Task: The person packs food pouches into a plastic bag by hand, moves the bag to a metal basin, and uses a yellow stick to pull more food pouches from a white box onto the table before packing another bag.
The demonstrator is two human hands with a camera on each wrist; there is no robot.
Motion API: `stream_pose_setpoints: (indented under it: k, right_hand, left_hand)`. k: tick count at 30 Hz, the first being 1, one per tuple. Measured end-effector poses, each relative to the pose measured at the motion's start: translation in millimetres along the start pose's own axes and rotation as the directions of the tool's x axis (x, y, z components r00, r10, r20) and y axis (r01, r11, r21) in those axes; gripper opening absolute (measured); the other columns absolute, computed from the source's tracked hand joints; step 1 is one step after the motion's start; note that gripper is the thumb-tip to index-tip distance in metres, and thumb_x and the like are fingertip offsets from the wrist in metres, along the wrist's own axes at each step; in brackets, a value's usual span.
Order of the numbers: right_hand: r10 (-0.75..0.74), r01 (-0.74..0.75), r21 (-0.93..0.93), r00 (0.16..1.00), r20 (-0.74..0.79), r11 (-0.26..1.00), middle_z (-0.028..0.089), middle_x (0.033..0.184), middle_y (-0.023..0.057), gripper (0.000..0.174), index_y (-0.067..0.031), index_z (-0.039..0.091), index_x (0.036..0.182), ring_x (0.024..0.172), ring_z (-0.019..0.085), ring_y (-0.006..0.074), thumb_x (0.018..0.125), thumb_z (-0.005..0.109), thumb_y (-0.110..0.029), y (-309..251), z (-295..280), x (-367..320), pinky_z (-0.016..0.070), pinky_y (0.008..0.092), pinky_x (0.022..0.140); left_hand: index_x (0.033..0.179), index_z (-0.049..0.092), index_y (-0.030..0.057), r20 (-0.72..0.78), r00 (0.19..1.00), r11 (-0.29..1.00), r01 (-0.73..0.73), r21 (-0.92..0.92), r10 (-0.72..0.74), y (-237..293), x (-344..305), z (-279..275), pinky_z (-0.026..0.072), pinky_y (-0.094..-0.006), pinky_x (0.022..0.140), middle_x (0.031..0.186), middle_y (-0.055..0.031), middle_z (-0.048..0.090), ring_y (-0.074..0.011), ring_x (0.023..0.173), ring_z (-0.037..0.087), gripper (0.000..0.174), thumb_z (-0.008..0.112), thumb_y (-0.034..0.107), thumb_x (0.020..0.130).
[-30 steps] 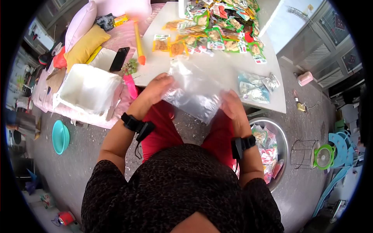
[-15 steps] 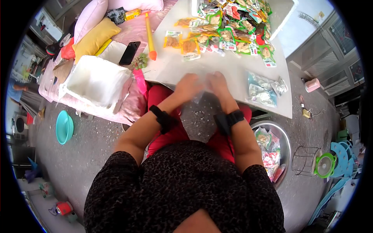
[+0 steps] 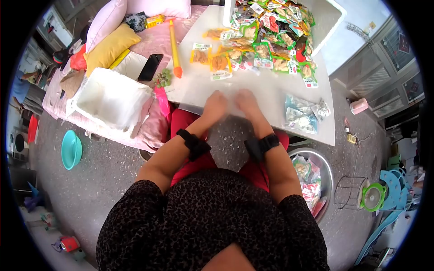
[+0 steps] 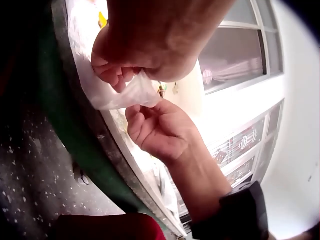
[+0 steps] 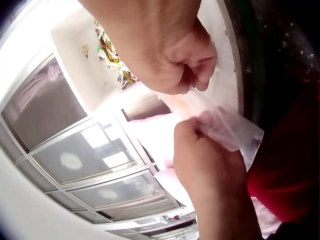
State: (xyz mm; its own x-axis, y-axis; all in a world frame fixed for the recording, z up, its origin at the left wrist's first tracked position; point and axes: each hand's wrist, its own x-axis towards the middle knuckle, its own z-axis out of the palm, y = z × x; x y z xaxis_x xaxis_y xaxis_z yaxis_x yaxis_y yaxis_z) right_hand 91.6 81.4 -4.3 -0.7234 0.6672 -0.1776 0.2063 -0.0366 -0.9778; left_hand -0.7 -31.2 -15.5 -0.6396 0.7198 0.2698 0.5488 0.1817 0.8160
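Observation:
My left hand (image 3: 215,105) and right hand (image 3: 247,102) are close together over the near edge of the pale table (image 3: 266,86). Between them is a clear plastic bag (image 5: 235,129), gathered and stretched a little. In the left wrist view, curled fingers of both hands pinch the bag (image 4: 129,97) along its edge. A loose corner of it sticks out past my left hand in the right wrist view. Orange-edged food packets (image 3: 220,64) lie just beyond my hands. From the head the bag is barely visible, and my fingers are blurred.
Many sealed food packets (image 3: 285,40) spill from a white foam box (image 3: 332,27). A blue-and-clear packet (image 3: 299,115) lies right. A metal basin (image 3: 332,176) of packets stands on the floor. Leftward are a phone (image 3: 150,67), a yellow stick (image 3: 174,47) and another foam box (image 3: 108,97).
One second ago the bag was spread wide between my hands. My hands have since drawn together and the bag is gathered between them. In the last half second they have moved only slightly.

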Motion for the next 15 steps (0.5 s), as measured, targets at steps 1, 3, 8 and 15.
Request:
stream_pose_setpoints:
  k: [1,3,8,15]
  right_hand:
    - [-0.162,0.151,-0.181,0.986,-0.046,0.972,0.055,0.074,0.0066,0.016,-0.0011,0.053,0.085,0.066,0.053,0.0147,0.071,0.053,-0.007,1,0,3,0.0439,0.0254,0.056]
    - [-0.476,0.383,-0.526,0.878,-0.049,0.759,0.055,0.074,0.0069,0.017,-0.0014,0.054,0.087,0.067,0.054,0.0140,0.071,0.052,-0.007,4,-1,6,0.0438,0.0253,0.056]
    - [-0.282,0.298,-0.044,0.936,0.212,0.954,0.055,0.073,0.0082,0.017,0.0000,0.053,0.087,0.063,0.054,0.0149,0.074,0.051,-0.011,-4,-7,24,0.0434,0.0267,0.053]
    - [-0.079,-0.019,-0.424,0.974,-0.213,0.905,0.053,0.056,0.0114,0.026,0.0023,0.053,0.070,0.051,0.055,0.0205,0.071,0.050,-0.024,-24,16,72,0.0424,0.0317,0.048]
  left_hand:
    - [0.080,0.049,0.0024,-0.045,0.996,0.994,0.067,-0.082,-0.070,-4,3,-1,0.0419,-0.0356,0.061,0.072,-0.0187,0.053,-0.0341,0.068,0.052,0.012,0.045,0.011,0.073]
    - [0.083,0.048,0.0029,-0.032,0.993,0.991,0.111,-0.075,-0.113,-11,4,0,0.0421,-0.0360,0.061,0.073,-0.0189,0.053,-0.0343,0.069,0.052,0.013,0.045,0.010,0.073]
    - [0.096,0.045,0.0053,0.175,0.980,0.978,0.055,0.201,-0.091,19,-7,-15,0.0417,-0.0396,0.066,0.078,-0.0191,0.055,-0.0348,0.075,0.053,0.026,0.046,0.013,0.071]
    - [0.103,0.044,0.0055,0.204,0.979,0.969,-0.066,0.238,0.017,30,-11,-13,0.0403,-0.0419,0.071,0.089,-0.0193,0.054,-0.0341,0.083,0.052,0.034,0.048,0.015,0.070]
